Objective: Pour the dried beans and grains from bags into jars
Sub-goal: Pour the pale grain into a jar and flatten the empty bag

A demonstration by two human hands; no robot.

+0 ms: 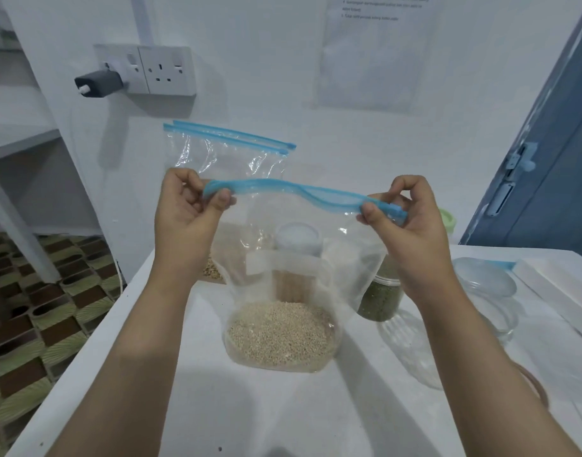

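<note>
Pinching the blue zip strip (303,192) with both hands' fingers, left hand (184,212) and right hand (411,219), I hold the grain bag (283,331) above the desk (217,407).

We see an evenly lit scene under soft, cool, bluish light, with the white table (415,423) and wall (266,77) bright yet not blown out. Faint shadows fall on the table under the forearms and beside the bag (283,291), whose clear plastic carries small glints. Wide-angle distortion bends the door (547,159) on the right and the shelves (19,140) on the left, and the printed notice (375,44) on the far wall is too soft to read.
</note>
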